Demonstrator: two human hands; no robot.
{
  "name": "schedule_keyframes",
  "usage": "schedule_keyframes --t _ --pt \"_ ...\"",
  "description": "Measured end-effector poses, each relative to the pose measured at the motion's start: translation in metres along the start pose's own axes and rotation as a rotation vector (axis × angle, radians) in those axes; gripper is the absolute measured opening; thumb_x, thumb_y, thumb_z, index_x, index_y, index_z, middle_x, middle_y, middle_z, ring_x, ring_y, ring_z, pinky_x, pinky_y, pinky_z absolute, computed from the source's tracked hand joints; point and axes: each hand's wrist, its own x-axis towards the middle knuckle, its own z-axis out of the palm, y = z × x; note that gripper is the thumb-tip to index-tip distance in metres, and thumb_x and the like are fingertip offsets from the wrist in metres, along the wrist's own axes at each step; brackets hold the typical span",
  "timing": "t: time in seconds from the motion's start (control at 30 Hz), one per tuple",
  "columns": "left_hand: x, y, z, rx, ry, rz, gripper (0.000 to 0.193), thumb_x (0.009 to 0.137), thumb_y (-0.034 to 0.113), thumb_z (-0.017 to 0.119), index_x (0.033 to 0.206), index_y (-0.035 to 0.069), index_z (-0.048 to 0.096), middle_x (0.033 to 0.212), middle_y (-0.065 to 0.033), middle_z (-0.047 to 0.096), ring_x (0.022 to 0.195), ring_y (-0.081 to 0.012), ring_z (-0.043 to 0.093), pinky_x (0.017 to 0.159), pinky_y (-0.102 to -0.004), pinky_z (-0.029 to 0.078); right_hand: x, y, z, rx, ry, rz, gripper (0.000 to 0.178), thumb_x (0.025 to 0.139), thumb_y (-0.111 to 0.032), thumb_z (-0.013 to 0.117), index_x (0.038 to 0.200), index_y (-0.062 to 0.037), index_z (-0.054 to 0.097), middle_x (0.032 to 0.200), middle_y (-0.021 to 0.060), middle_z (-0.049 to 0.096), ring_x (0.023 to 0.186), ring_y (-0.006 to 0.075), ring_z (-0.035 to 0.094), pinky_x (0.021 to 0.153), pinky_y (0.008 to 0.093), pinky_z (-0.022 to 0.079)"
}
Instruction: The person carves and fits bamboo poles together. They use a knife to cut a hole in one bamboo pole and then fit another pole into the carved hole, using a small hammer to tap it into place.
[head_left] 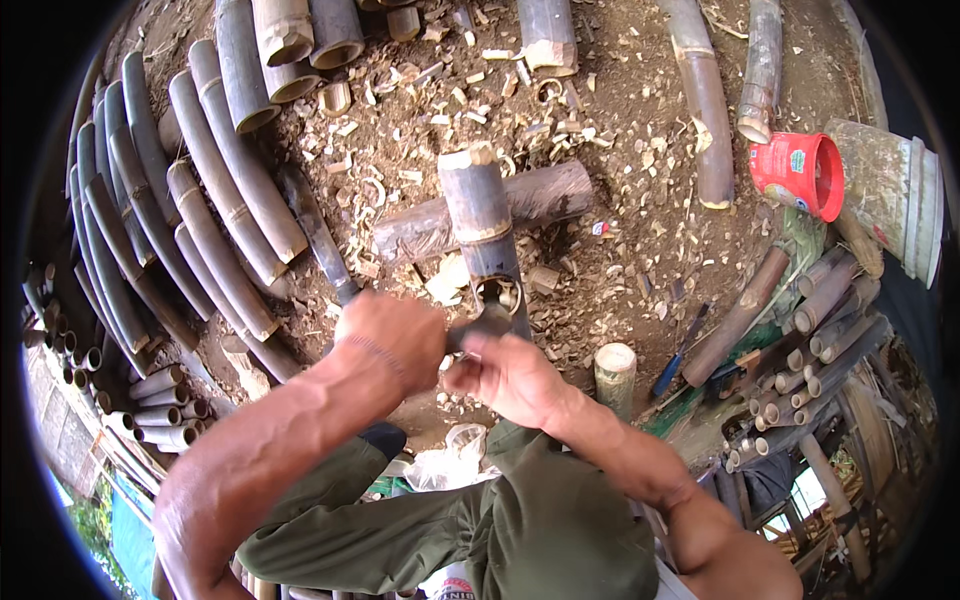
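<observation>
My left hand [390, 340] is a fist at the near end of a bamboo tube [476, 200], wrapped round a dark handle-like tool [484, 328]. The thumb and curled fingers of my right hand [515, 380] close on the tool's other side. Its tip meets the tube's open end; the exact shape is hidden. The tube rests across a thick log [555, 192], its far rim pale and freshly cut. A long knife blade [315, 230] points away beside my left fist; I cannot tell whether its handle lies in that hand or behind it.
Several long bamboo poles [235, 205] lie at the left. Shavings cover the soil. A short upright bamboo piece [614, 380], a blue-handled tool [668, 374], a red tub [800, 175], a dirty white bucket [890, 200] and stacked bamboo tubes [810, 380] are at the right.
</observation>
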Motion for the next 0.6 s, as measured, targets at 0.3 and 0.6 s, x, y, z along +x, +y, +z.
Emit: schedule_keyframes --t 0.3,0.6 --pt "0.007 0.052 0.120 -1.417 -0.115 0.571 0.108 0.080 0.070 0.065 0.143 -0.009 0.027 0.122 -0.0264 0.056 0.117 -0.0341 0.057 0.097 -0.0450 0.047 -0.073 -0.079 0.023 -1.962 0.072 -0.433 0.040 0.091 -0.021 0.063 0.126 -0.0064 0.052 0.097 0.0111 0.056 0.084 0.0234 0.064 0.071 0.0345 0.056" --pt "0.065 0.141 0.097 -3.067 -0.116 0.425 0.033 0.101 0.042 0.046 0.097 0.012 0.057 0.068 0.0014 0.045 0.066 -0.0134 0.044 0.066 -0.0296 0.038 -0.022 -0.131 0.078 -2.752 -0.465 0.320 0.023 0.081 -0.015 0.065 0.099 -0.0016 0.062 0.072 0.0106 0.068 0.059 0.0299 0.068 0.050 0.0380 0.054"
